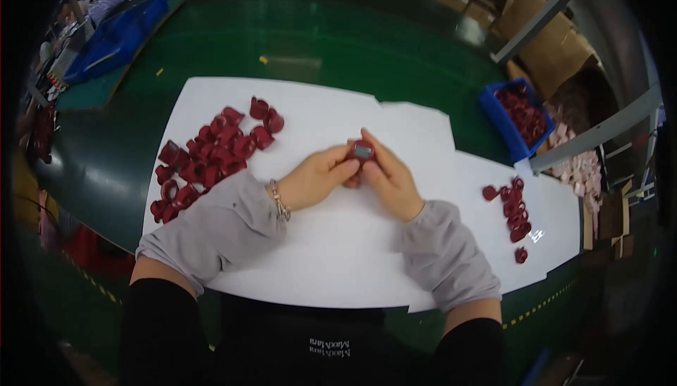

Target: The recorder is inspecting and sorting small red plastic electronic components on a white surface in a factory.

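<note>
Both hands meet over the middle of the white sheet, around one small dark red rounded piece with a grey rectangular window (363, 152). My left hand (321, 178) grips it from the left, thumb on its near side. From the other side my right hand (395, 183) closes on the same piece, with its thumb low and forefinger reaching past the top. The fingers hide its underside. To the left lies a loose heap of dark red ring-like pieces (224, 147). At the right, a smaller cluster of dark red round pieces (515, 209) lies in a rough row.
Overlapping white sheets (338, 252) cover the near part of a green table (338, 40). A blue bin (509, 132) full of dark red pieces stands at the right, beside a metal bar (599, 135) and pale pink parts (582, 171). Cardboard boxes (546, 44) are behind; a blue tray (116, 44) is far left.
</note>
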Demonstrator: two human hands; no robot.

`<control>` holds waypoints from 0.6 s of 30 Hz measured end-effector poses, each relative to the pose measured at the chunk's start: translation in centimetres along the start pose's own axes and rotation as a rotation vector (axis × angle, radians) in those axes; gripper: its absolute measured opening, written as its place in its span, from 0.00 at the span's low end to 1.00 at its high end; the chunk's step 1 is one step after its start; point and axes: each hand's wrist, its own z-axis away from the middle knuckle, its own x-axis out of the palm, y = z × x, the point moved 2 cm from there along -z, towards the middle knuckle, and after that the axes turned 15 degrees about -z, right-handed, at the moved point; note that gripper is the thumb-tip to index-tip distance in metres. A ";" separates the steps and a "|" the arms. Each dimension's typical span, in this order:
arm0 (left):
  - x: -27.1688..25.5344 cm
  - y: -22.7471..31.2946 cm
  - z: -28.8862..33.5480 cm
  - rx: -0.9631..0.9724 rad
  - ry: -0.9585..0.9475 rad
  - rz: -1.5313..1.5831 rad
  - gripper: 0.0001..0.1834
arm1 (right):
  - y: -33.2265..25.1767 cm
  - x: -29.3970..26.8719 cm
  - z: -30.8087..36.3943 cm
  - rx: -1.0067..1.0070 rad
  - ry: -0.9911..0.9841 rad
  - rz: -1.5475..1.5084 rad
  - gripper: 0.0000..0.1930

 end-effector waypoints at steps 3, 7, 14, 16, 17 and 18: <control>-0.1 0.4 -0.1 -0.001 0.006 -0.047 0.18 | 0.2 -0.4 -0.4 -0.043 0.000 0.004 0.24; -0.2 0.4 0.1 -0.024 0.020 -0.048 0.18 | 0.0 -0.1 0.0 -0.031 0.025 0.012 0.23; 0.4 0.6 0.7 0.013 0.068 -0.017 0.16 | -0.1 0.6 0.4 -0.075 0.042 0.042 0.22; 0.2 0.4 0.9 0.035 0.061 -0.014 0.16 | 0.0 0.6 0.3 -0.069 0.041 0.029 0.22; 0.1 0.4 0.8 0.032 0.063 -0.014 0.16 | -0.1 0.6 0.3 -0.067 0.040 0.026 0.22; 0.0 0.3 0.7 0.010 0.047 -0.023 0.17 | -0.2 0.6 0.4 -0.056 0.042 0.028 0.22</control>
